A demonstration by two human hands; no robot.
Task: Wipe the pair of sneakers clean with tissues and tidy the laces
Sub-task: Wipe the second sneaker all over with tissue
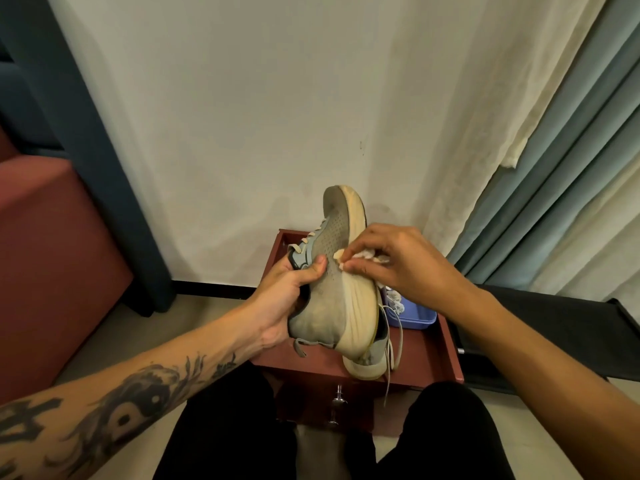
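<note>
Pale wall (242, 116) fills the background, with teal curtains (554, 168) hanging at the right and a red seat (52, 254) at the left; below stands a red-brown cabinet (429, 355) with metal knobs (337, 393) on its front. The left hand (287, 292) is clenched round the collar of a grey sneaker (332, 306), thumb on its side, holding it above the cabinet top, toe up toward the wall and cream sole to the right. The right hand (405, 261) pinches a crumpled tissue (346, 259) against the upper beside the midsole. The second sneaker (367, 368) lies at the top's front edge, partly hidden; its laces (398, 327) dangle over that edge. A blue tub (415, 317) sits near the right edge.
</note>
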